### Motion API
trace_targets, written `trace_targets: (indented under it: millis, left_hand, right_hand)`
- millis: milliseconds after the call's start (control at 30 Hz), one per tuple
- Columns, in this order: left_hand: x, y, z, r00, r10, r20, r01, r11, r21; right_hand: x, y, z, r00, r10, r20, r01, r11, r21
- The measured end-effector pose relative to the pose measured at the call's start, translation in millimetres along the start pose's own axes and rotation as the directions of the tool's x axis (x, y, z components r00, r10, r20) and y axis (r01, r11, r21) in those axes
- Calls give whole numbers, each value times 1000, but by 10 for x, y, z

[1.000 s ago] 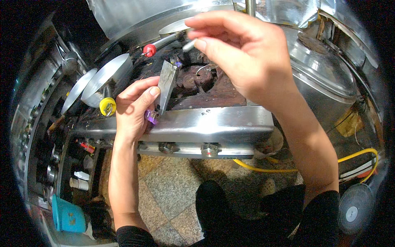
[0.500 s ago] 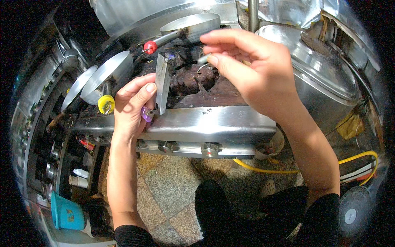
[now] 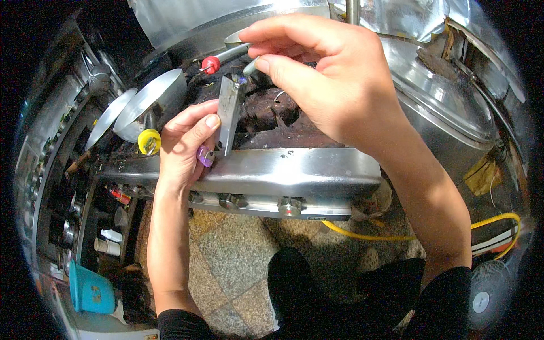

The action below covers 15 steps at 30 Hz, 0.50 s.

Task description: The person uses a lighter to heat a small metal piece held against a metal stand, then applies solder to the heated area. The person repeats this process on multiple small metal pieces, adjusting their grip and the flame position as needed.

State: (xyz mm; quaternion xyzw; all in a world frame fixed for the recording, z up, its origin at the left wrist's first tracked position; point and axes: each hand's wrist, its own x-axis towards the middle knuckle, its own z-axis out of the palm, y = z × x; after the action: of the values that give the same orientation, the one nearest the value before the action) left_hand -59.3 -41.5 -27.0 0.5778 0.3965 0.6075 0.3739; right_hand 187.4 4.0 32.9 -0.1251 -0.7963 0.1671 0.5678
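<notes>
Grey object [image 3: 251,66] mostly hidden by right hand [image 3: 334,85]

1 head view looks steeply down, close over the stove front [image 3: 283,170].

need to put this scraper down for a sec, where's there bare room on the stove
The flat steel front ledge is bare from the left hand rightward to its corner. The steel lid at right is bare too. Crowded: the rusty burner under the right hand and scraper, and the ladles at left.
</notes>
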Motion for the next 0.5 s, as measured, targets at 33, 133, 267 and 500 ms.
trace_targets:
  millis: [33, 133, 267, 500]
  left_hand:
    - [-5, 5, -5, 1000, -7, -8, 7, 1000, 2]
    - [-25, 42, 19, 999, -17, -29, 17, 1000, -2]
    - [-13, 16, -4, 1000, -10, -13, 10, 1000, -21]
    - [-22, 16, 20, 1000, -5, -15, 5, 999, -40]
  right_hand:
    - [4, 13, -9, 1000, -5, 11, 5, 999, -46]
    - [0, -18, -30, 1000, -14, 26, 15, 999, -49]
    - [4, -83, -61, 999, 3, 50, 0, 998, -57]
    - [-3, 16, 3, 992, -128, -15, 125, 986, -107]
